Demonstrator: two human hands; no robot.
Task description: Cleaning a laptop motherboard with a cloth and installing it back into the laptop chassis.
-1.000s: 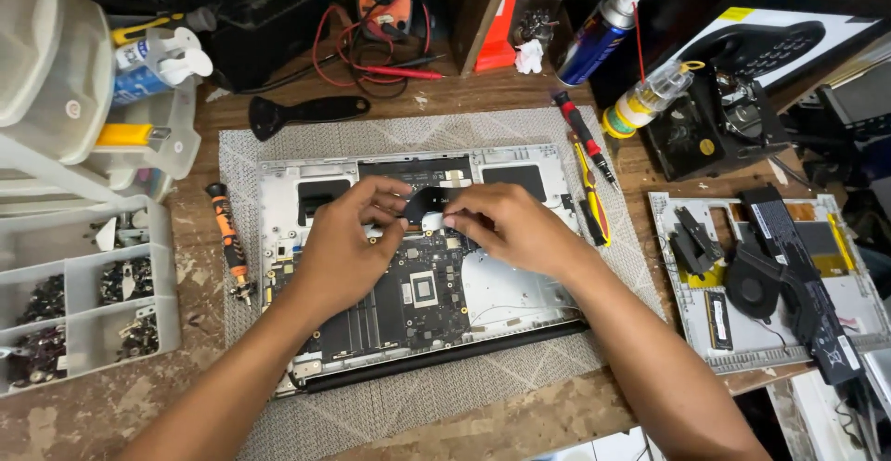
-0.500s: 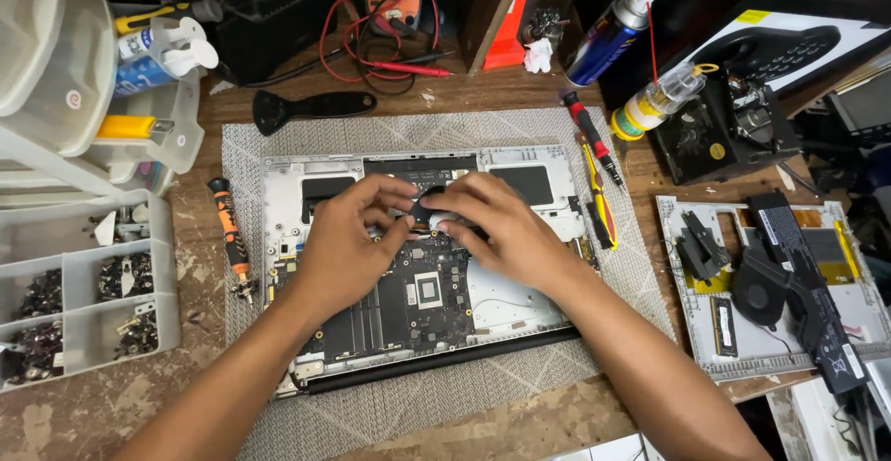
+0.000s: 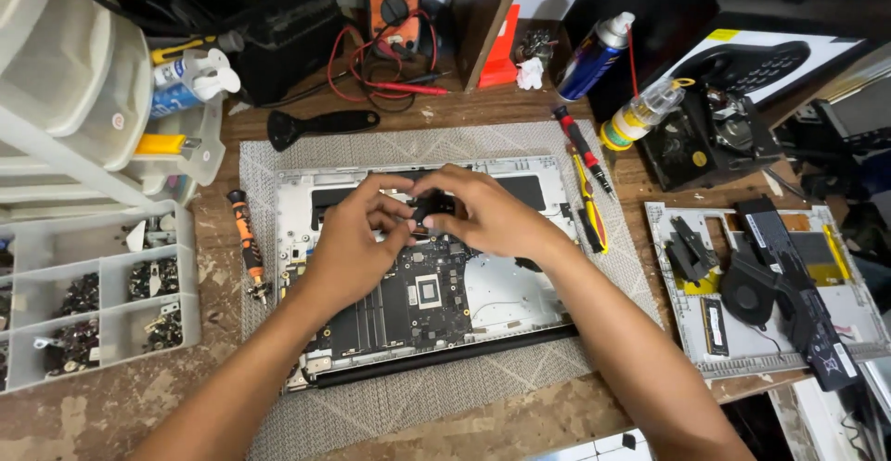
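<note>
- My left hand (image 3: 348,238) and right hand (image 3: 492,215) pinch a small black part (image 3: 432,208) over the opened laptop (image 3: 418,285).
- The back cover (image 3: 770,331) is already off on the tabletop (image 3: 121,415); the mainboard (image 3: 418,298) stays mounted.

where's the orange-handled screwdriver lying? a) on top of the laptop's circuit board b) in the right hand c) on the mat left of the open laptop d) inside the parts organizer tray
c: the orange-handled screwdriver lies on the grey mat just left of the open laptop, apart from both the left hand and right hand, which meet over a small black part.
</note>
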